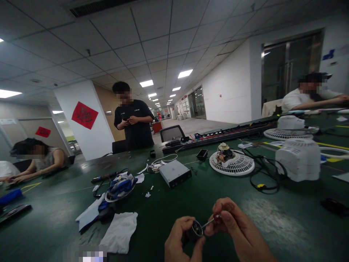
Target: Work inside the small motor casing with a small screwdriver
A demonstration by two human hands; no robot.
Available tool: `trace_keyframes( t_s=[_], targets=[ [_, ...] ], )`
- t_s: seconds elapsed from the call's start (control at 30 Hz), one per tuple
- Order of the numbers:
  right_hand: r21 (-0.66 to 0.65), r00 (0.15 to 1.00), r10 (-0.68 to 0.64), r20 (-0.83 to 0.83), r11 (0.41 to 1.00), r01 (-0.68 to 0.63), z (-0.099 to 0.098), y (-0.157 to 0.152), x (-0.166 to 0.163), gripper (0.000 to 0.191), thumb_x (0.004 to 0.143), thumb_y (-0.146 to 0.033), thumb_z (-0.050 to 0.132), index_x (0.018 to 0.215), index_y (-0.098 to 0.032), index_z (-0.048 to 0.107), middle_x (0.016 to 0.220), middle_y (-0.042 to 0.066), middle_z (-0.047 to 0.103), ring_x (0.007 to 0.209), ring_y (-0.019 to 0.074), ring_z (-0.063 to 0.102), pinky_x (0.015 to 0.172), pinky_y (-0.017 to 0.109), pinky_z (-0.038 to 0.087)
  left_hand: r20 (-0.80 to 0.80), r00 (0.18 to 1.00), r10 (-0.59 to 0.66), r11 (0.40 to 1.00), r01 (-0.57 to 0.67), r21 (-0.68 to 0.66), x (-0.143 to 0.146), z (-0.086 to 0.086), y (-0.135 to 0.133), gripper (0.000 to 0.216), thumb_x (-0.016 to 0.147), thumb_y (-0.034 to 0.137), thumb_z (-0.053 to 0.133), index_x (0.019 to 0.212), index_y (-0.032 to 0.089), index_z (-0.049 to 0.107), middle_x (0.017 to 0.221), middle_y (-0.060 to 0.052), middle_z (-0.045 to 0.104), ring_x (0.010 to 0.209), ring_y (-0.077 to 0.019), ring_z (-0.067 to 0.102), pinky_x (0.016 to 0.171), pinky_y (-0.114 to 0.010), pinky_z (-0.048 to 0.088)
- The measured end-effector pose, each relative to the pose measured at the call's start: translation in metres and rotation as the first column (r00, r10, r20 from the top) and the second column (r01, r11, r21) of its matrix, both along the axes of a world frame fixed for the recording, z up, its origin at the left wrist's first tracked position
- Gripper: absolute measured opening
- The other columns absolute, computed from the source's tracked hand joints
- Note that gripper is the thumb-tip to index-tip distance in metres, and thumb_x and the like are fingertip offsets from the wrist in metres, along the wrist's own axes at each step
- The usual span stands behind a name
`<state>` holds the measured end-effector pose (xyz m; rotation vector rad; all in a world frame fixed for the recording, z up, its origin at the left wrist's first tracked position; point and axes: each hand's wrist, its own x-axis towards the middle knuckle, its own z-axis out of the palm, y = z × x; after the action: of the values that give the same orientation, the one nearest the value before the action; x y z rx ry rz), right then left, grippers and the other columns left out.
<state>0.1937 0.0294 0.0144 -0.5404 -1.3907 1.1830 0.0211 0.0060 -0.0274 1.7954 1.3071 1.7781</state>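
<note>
Low in the middle of the view, my left hand [181,240] is closed around a small dark round part [195,231] with a metal face. My right hand [234,227] pinches a thin metal shaft [208,222] that runs into that part; a reddish bit shows at my fingertips. Both hands hover just above the dark green table [212,196]. Beyond them lies a grey flat box [174,173] and a white fan grille with a motor on it [231,162].
White cloths [120,231] and a bowl of blue items [120,186] lie to the left. A white fan housing [298,159] and black cable [261,174] sit to the right. One person stands at the far side; two others sit at the left and right.
</note>
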Motion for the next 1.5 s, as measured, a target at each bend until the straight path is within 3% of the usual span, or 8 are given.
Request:
trace_keyframes(
  t_s=[0.13,0.23,0.7,0.9,1.03,1.23,1.37,1.5],
  targets=[
    [0.237,0.987,-0.073,0.141,0.971,0.038,-0.001,-0.001,0.003,0.033,0.107,-0.048,0.045,0.094,-0.024,0.063,0.083,0.004,0.066,0.075,0.0199,0.070,0.071,0.032,0.059,-0.034,0.999,-0.007,1.000,0.007,0.000,-0.001,0.000,0.000,0.020,0.083,0.031,0.073,0.099,0.020,0.071,0.098,-0.010,0.075,0.084,-0.0225,0.075,0.071,-0.028,0.063],
    [0.293,0.988,-0.086,0.127,0.955,0.046,-0.001,-0.001,0.003,0.031,0.108,-0.046,0.043,0.096,-0.025,0.063,0.084,0.004,0.066,0.076,0.0199,0.070,0.070,0.031,0.058,-0.029,1.000,-0.009,1.000,0.009,-0.003,-0.001,-0.001,0.000,0.020,0.083,0.030,0.073,0.100,0.020,0.070,0.099,-0.010,0.075,0.084,-0.0224,0.075,0.072,-0.028,0.063],
    [-0.007,0.995,0.066,-0.070,0.998,-0.067,-0.004,0.003,-0.002,0.038,0.105,-0.056,0.044,0.095,-0.022,0.058,0.082,0.002,0.062,0.071,0.0191,0.071,0.068,0.034,0.060,-0.015,1.000,-0.016,0.999,0.015,-0.053,-0.002,0.001,-0.001,0.020,0.083,0.028,0.068,0.101,0.019,0.070,0.102,-0.010,0.074,0.087,-0.0233,0.074,0.074,-0.032,0.063],
    [0.169,0.982,-0.031,0.187,0.986,-0.001,0.000,0.004,0.004,0.036,0.106,-0.052,0.044,0.095,-0.021,0.058,0.084,0.003,0.063,0.076,0.0201,0.071,0.072,0.034,0.057,-0.012,1.000,-0.026,0.987,0.024,-0.160,-0.001,0.012,-0.005,0.021,0.075,0.019,0.068,0.096,0.020,0.072,0.102,-0.010,0.075,0.090,-0.0252,0.074,0.079,-0.035,0.062],
    [0.293,0.993,-0.077,0.089,0.955,0.048,-0.006,0.001,0.006,0.031,0.109,-0.046,0.039,0.099,-0.023,0.058,0.088,0.002,0.061,0.078,0.0180,0.069,0.073,0.032,0.056,-0.001,1.000,-0.004,0.985,0.003,-0.172,0.001,0.018,-0.008,0.021,0.077,0.020,0.068,0.098,0.020,0.071,0.100,-0.009,0.076,0.091,-0.0255,0.074,0.081,-0.036,0.062],
    [0.110,0.998,0.058,-0.005,0.992,-0.057,-0.002,0.000,0.000,0.034,0.107,-0.051,0.043,0.096,-0.022,0.057,0.082,0.002,0.062,0.071,0.0179,0.071,0.069,0.033,0.059,-0.075,0.997,-0.019,0.991,0.008,-0.133,-0.001,0.020,-0.010,0.018,0.078,0.018,0.066,0.095,0.022,0.072,0.102,-0.007,0.075,0.094,-0.0251,0.073,0.084,-0.037,0.060],
    [-0.062,0.995,-0.005,-0.103,0.998,-0.001,0.003,0.002,-0.005,0.036,0.103,-0.057,0.050,0.095,-0.022,0.054,0.078,0.001,0.063,0.063,0.0167,0.070,0.063,0.031,0.060,-0.075,0.997,-0.004,0.989,-0.007,-0.150,-0.001,0.021,-0.010,0.020,0.079,0.018,0.066,0.098,0.021,0.073,0.102,-0.008,0.075,0.094,-0.0251,0.073,0.084,-0.038,0.060],
    [0.042,0.998,-0.056,0.038,0.998,0.054,0.001,-0.001,-0.003,0.035,0.105,-0.054,0.045,0.096,-0.022,0.055,0.079,0.001,0.063,0.067,0.0170,0.070,0.066,0.031,0.058,-0.103,0.995,-0.008,0.986,-0.009,-0.165,-0.001,0.023,-0.010,0.022,0.078,0.015,0.067,0.098,0.023,0.074,0.101,-0.006,0.076,0.093,-0.0248,0.074,0.085,-0.037,0.061]
  ],
)
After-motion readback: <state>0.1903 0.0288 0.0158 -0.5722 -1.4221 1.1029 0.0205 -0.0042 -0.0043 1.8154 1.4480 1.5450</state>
